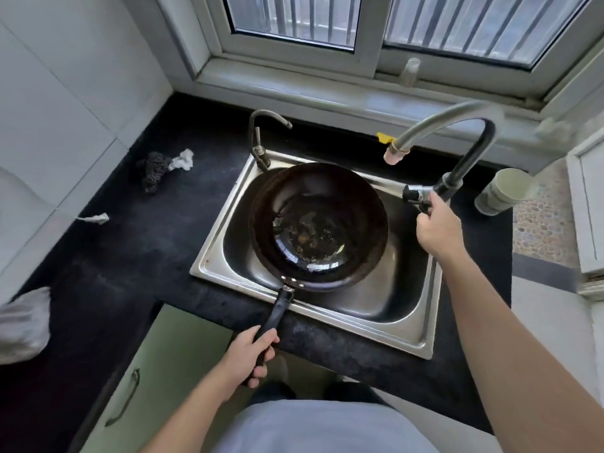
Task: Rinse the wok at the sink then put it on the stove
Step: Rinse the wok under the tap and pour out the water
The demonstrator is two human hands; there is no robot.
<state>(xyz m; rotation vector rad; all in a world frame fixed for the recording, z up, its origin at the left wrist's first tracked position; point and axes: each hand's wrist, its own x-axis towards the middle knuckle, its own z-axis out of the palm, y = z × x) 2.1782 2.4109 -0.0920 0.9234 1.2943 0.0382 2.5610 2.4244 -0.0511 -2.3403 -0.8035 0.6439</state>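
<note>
**Clerk:** Item one?

**Keeper:** Wok (318, 223). Dark metal, round bowl, one long black handle (277, 310) riveted on. It is open side up at the sink (421, 325), with the handle crossing the front rim. Whether the bowl rests in the basin or hangs just above it cannot be told. There are brown scraps and an oily film in the bottom.

**Clerk:** Handling?

**Keeper:** Judged stiff and fairly heavy, with the weight far out at the bowl end. The inside is likely greasy, and more slippery once wet. Best taken by the handle only, gripped firmly with the wrist braced against tipping.

**Clerk:** Who holds it?

**Keeper:** The left hand (251, 354), fingers wrapped round the handle's near end.

**Clerk:** The other?

**Keeper:** The right hand (436, 228) is closed on the lever (413, 193) of the tall tap (457, 125). The spout sits near the wok's far right edge, and no water shows.

**Clerk:** Surroundings?

**Keeper:** Dark tabletop (130, 256). A small second tap (261, 135) at the sink's far left corner. A scourer (153, 171) well to the left. A pale cup (503, 191) to the right of the tall tap.
</note>
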